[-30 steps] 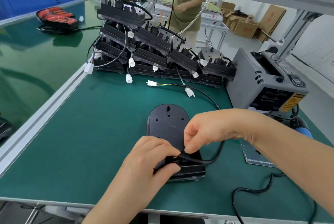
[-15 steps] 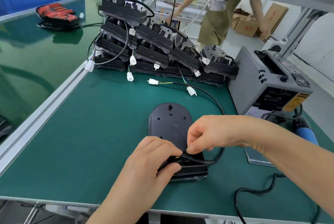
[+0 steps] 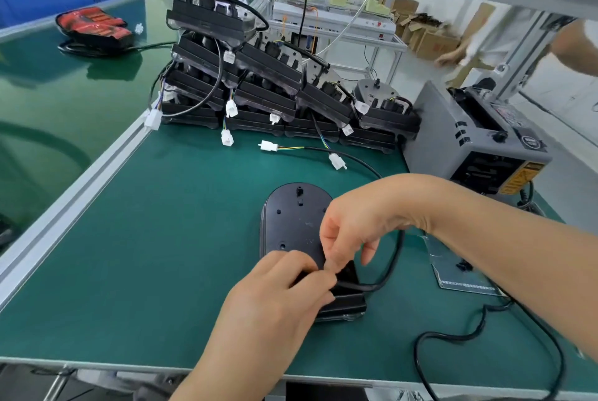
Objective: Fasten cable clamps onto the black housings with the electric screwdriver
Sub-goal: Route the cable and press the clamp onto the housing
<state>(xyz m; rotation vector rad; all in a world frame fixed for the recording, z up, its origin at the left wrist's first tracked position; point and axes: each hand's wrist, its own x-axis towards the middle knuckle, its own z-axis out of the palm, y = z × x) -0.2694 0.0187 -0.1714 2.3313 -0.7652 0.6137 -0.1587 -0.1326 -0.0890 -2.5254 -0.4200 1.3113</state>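
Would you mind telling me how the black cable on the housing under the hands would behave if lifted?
Probably flexible yet springy: the black cable holds a smooth loop beside the housing. It looks thin, so likely light and easily dragged across the green mat. Its white connector lies free, so it may trail or snag.

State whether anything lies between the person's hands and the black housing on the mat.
Nothing visible does: the left hand grips the near end of the housing, and the right hand pinches the cable there.
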